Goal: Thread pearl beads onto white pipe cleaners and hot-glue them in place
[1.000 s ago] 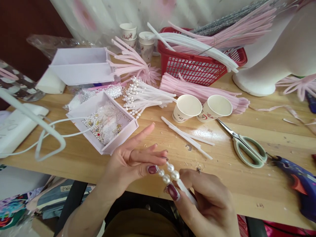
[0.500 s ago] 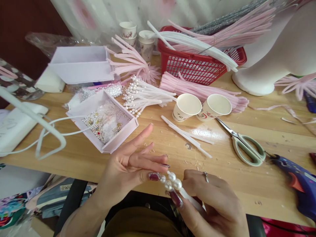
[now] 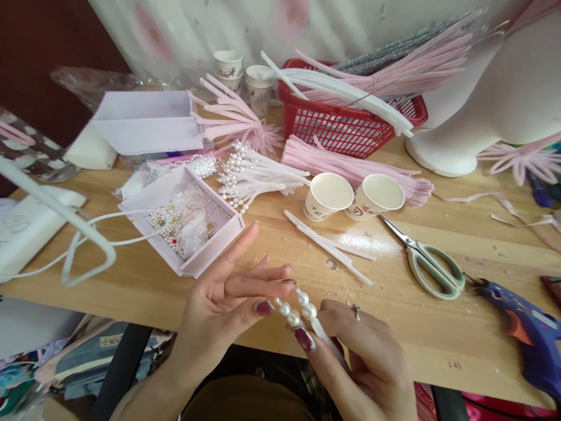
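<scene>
My right hand (image 3: pixel 362 356) pinches a white pipe-cleaner stem tipped with a small cluster of pearls (image 3: pixel 295 307), low over the wooden table's (image 3: pixel 438 345) front edge. My left hand (image 3: pixel 228 298) is beside it, thumb and a fingertip pinching a pearl of the cluster while the index finger points away. A tray of loose pearls and beads (image 3: pixel 186 222) lies just beyond my left hand. A pile of finished pearl-tipped stems (image 3: pixel 254 172) rests behind the tray.
Two paper cups (image 3: pixel 353 196), white stems (image 3: pixel 328 245), green-handled scissors (image 3: pixel 432 263) and a blue glue gun (image 3: pixel 521 321) lie to the right. Behind stand a red basket of pipe cleaners (image 3: pixel 346 120), pink bundles, a lilac box (image 3: pixel 144 120) and a white mannequin base (image 3: pixel 477 117).
My hands and the pearl cluster dipped slightly toward me, then rose back a little. My left thumb has closed in on the pearls. The view shifted slightly.
</scene>
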Action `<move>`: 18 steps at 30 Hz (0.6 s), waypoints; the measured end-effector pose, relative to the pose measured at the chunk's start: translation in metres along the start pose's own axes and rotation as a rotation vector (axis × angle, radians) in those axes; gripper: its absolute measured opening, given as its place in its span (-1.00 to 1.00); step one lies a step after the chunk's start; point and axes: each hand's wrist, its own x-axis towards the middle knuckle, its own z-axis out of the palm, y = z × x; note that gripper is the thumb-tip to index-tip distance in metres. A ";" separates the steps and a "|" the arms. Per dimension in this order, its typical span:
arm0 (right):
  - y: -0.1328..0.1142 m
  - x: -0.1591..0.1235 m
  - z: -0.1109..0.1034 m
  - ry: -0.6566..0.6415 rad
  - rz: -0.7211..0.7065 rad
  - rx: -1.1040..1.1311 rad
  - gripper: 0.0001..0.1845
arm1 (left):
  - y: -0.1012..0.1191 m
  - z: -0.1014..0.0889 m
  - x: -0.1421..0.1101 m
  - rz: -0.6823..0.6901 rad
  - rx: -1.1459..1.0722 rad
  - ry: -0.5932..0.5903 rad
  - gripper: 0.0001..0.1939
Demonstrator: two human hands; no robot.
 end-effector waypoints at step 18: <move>0.006 -0.004 0.008 0.115 -0.047 -0.059 -0.78 | -0.015 0.001 0.011 -0.122 -0.052 -0.087 -0.87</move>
